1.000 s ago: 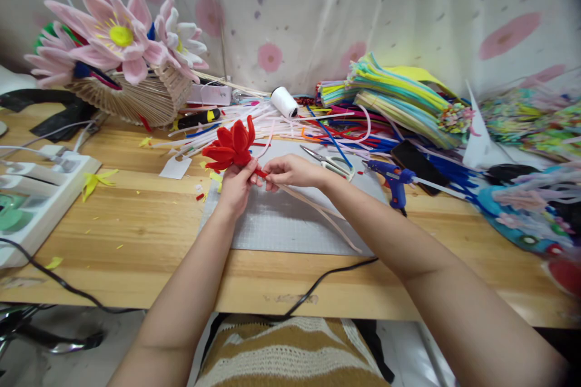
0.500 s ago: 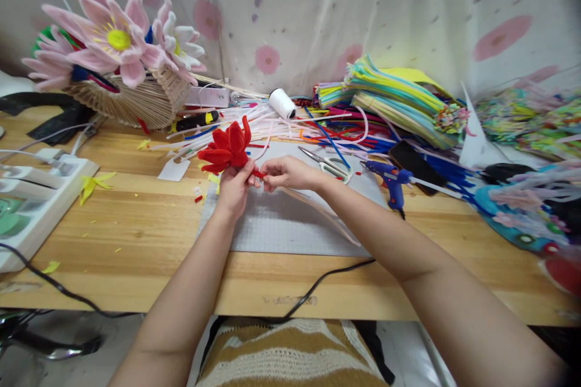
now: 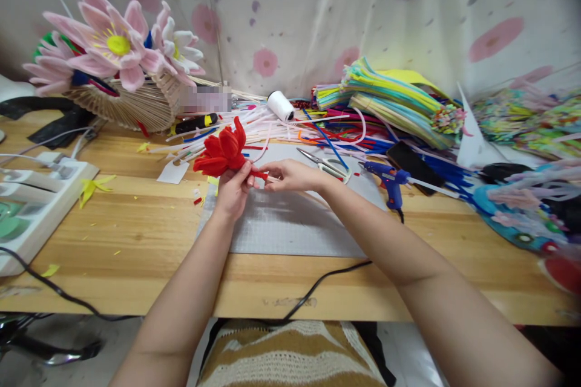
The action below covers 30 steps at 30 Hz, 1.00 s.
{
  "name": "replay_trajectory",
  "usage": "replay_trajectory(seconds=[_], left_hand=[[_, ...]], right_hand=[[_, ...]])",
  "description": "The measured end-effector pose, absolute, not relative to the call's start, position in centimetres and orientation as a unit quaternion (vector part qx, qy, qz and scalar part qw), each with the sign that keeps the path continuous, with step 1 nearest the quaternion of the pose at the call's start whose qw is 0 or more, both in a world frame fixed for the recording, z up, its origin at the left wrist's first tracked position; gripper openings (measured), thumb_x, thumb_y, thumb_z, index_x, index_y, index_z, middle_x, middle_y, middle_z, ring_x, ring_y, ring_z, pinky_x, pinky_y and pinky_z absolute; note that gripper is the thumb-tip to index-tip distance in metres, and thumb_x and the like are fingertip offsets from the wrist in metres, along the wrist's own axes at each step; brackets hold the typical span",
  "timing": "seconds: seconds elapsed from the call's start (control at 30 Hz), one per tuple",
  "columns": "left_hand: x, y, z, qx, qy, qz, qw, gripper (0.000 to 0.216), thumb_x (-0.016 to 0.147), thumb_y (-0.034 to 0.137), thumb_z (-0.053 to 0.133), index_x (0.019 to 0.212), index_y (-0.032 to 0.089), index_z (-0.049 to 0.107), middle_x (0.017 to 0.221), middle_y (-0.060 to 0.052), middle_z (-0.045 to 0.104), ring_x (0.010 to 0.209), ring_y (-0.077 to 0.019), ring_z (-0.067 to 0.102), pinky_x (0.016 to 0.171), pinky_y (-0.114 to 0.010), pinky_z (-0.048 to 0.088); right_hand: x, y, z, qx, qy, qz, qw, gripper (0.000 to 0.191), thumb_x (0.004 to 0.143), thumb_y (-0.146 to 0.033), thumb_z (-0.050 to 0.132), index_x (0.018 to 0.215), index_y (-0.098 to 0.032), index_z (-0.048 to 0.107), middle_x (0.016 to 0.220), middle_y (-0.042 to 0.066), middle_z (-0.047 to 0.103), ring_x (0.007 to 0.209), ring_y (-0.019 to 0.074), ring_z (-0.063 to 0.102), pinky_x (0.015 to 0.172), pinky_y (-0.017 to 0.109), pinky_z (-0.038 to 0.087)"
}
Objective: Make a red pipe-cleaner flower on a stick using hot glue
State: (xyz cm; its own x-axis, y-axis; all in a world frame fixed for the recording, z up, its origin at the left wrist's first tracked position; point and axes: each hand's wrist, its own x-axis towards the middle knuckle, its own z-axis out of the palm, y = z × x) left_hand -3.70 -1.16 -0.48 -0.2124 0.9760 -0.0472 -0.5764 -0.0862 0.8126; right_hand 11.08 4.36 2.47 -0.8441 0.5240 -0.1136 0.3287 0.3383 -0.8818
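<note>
My left hand [image 3: 233, 188] is closed round the base of a red pipe-cleaner flower [image 3: 221, 151], held above the grey cutting mat [image 3: 290, 227]. My right hand [image 3: 293, 174] pinches the flower's short red stem together with a thin pale strand [image 3: 273, 179] just right of the left thumb. The two hands almost touch. Most of the pale strand is hidden behind my right forearm.
Scissors [image 3: 327, 163] and a blue glue gun [image 3: 390, 180] lie right of the hands. A heap of coloured pipe cleaners [image 3: 390, 97] and a white thread spool [image 3: 280, 105] sit behind. Pink flowers in a basket [image 3: 115, 51] stand back left, a white power strip [image 3: 31, 202] at left.
The flower and both hands have shifted slightly left and up. The long pale strand that trailed over the mat by my right forearm no longer shows there.
</note>
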Motion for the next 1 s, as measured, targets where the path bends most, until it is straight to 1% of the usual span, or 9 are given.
replay_trajectory(seconds=[0.1, 0.17, 0.27, 0.37, 0.47, 0.6, 0.73, 0.83, 1.0], left_hand=[[-3.9, -1.4, -0.3, 0.295, 0.344, 0.673, 0.585, 0.019, 0.06, 0.022, 0.07, 0.075, 0.015, 0.06, 0.065, 0.001, 0.057, 0.044, -0.0037, 0.04, 0.043, -0.019, 0.037], [-4.1, -1.6, -0.2, 0.321, 0.327, 0.663, 0.592, 0.02, 0.059, 0.018, 0.068, 0.077, 0.017, 0.059, 0.066, 0.001, 0.055, 0.051, -0.0054, 0.044, 0.047, -0.019, 0.037], [-4.3, -1.9, -0.2, 0.363, 0.315, 0.661, 0.576, 0.024, 0.059, 0.016, 0.066, 0.082, 0.02, 0.057, 0.064, 0.002, 0.051, 0.06, -0.0083, 0.047, 0.057, -0.021, 0.04], [-4.4, -2.1, -0.5, 0.379, 0.319, 0.667, 0.556, 0.026, 0.064, 0.017, 0.063, 0.089, 0.023, 0.055, 0.061, 0.004, 0.047, 0.06, -0.0089, 0.045, 0.062, -0.022, 0.04], [-4.4, -2.1, -0.7, 0.391, 0.304, 0.67, 0.553, 0.024, 0.067, 0.017, 0.061, 0.09, 0.023, 0.054, 0.059, 0.004, 0.046, 0.06, -0.0094, 0.045, 0.065, -0.023, 0.041], [-4.4, -1.9, -0.8, 0.399, 0.291, 0.676, 0.547, 0.025, 0.067, 0.016, 0.06, 0.091, 0.023, 0.055, 0.067, 0.001, 0.052, 0.068, -0.0112, 0.05, 0.069, -0.024, 0.043], [-4.5, -1.7, -0.8, 0.366, 0.314, 0.699, 0.528, 0.028, 0.06, 0.011, 0.063, 0.084, 0.023, 0.055, 0.082, 0.001, 0.054, 0.074, -0.0093, 0.052, 0.072, -0.021, 0.044], [-4.3, -1.7, -0.6, 0.342, 0.31, 0.712, 0.53, 0.027, 0.058, 0.009, 0.065, 0.079, 0.022, 0.055, 0.081, 0.002, 0.054, 0.073, -0.0067, 0.052, 0.073, -0.019, 0.044], [-3.2, -1.7, 0.1, 0.194, 0.308, 0.742, 0.563, 0.021, 0.061, 0.013, 0.069, 0.075, 0.02, 0.055, 0.076, 0.004, 0.059, 0.074, -0.0056, 0.057, 0.074, -0.019, 0.046]], right_hand=[[11.5, 4.5, 2.7, -0.269, -0.811, 0.509, 0.1, 0.058, 0.071, -0.031, 0.061, 0.124, -0.015, 0.043, 0.068, -0.004, 0.054, 0.06, 0.0071, 0.046, 0.056, 0.019, 0.035], [11.9, 4.8, 2.7, -0.272, -0.804, 0.508, 0.145, 0.053, 0.072, -0.036, 0.06, 0.12, -0.016, 0.045, 0.076, -0.002, 0.057, 0.066, 0.0087, 0.049, 0.061, 0.021, 0.037], [12.5, 5.4, 2.6, -0.341, -0.775, 0.455, 0.276, 0.027, 0.077, -0.041, 0.052, 0.086, -0.015, 0.056, 0.072, 0.0, 0.054, 0.067, 0.0098, 0.047, 0.063, 0.022, 0.036], [12.8, 5.4, 2.9, -0.414, -0.747, 0.372, 0.363, 0.032, 0.082, -0.041, 0.044, 0.061, -0.017, 0.045, 0.059, -0.002, 0.042, 0.059, 0.0097, 0.04, 0.059, 0.023, 0.032], [12.8, 4.9, 3.2, -0.409, -0.789, 0.28, 0.363, 0.036, 0.083, -0.04, 0.044, 0.055, -0.018, 0.04, 0.056, -0.002, 0.04, 0.06, 0.0109, 0.039, 0.063, 0.025, 0.031], [12.3, 3.5, 3.4, -0.324, -0.866, 0.218, 0.313, 0.026, 0.079, -0.041, 0.053, 0.069, -0.017, 0.052, 0.072, 0.002, 0.054, 0.071, 0.0127, 0.046, 0.07, 0.025, 0.033], [11.7, 2.1, 2.5, -0.336, -0.878, 0.27, 0.206, 0.021, 0.08, -0.036, 0.053, 0.093, -0.019, 0.054, 0.074, 0.0, 0.06, 0.064, 0.0106, 0.051, 0.06, 0.021, 0.032], [11.3, 1.3, 1.6, -0.355, -0.874, 0.224, 0.244, 0.018, 0.085, -0.033, 0.047, 0.092, -0.018, 0.054, 0.076, 0.002, 0.062, 0.066, 0.0116, 0.053, 0.06, 0.022, 0.033], [11.2, 0.9, 0.3, -0.328, -0.887, 0.032, 0.324, 0.026, 0.09, -0.031, 0.034, 0.098, -0.017, 0.055, 0.084, 0.008, 0.064, 0.072, 0.0147, 0.053, 0.066, 0.026, 0.035]])
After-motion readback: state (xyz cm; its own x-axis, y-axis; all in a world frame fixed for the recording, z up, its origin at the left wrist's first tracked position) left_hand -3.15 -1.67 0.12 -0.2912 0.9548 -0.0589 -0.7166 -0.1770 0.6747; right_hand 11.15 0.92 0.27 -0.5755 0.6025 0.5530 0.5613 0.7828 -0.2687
